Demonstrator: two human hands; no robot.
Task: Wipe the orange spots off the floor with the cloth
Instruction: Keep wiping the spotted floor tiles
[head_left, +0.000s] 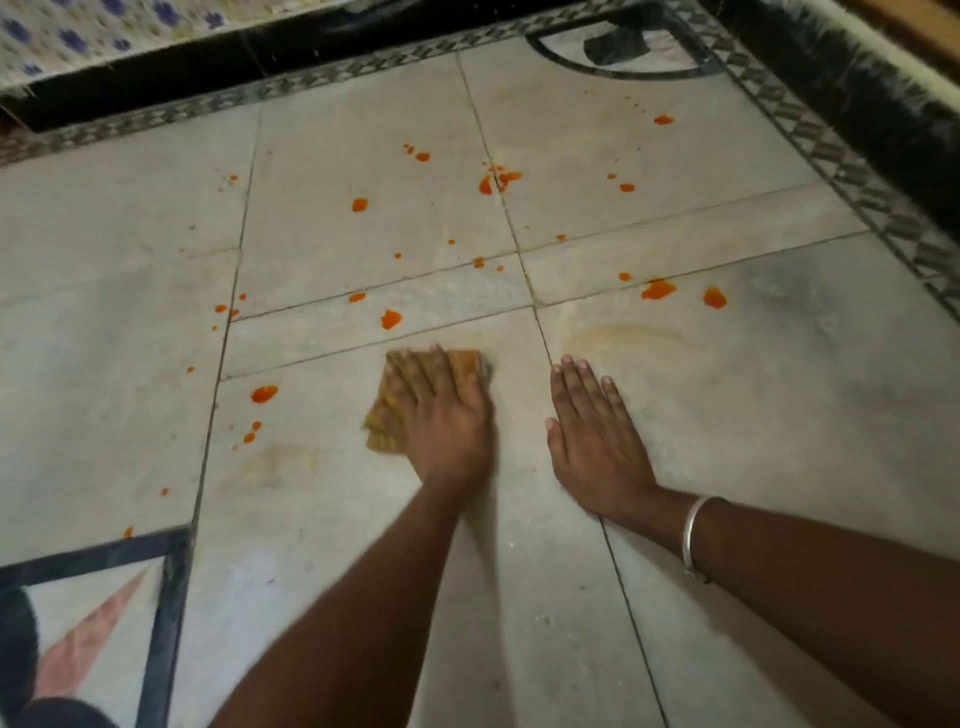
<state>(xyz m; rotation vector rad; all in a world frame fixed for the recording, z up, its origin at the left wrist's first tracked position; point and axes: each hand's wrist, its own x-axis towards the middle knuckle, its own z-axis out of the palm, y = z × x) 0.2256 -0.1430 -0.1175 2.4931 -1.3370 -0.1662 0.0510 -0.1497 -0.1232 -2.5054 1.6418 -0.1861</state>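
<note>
A folded orange-brown cloth (383, 432) lies on the pale marble floor (753, 395), and my left hand (441, 410) presses down flat on top of it, covering most of it. My right hand (597, 436) rests palm down on the floor just right of it, fingers together, holding nothing; a silver bangle (693, 535) circles that wrist. Several orange spots dot the floor beyond and left of the cloth: one (390, 318) just ahead of it, one (264, 393) to its left, two large ones (657, 289) (715, 297) at the right. Faint yellowish smears (623, 335) show by my right hand.
A dark patterned border (841, 156) runs along the far and right edges of the floor, with a black raised edge (883, 78) behind it. A black-framed inlay (161, 613) with a pink triangle sits at the bottom left. More small orange spots (485, 184) lie farther away.
</note>
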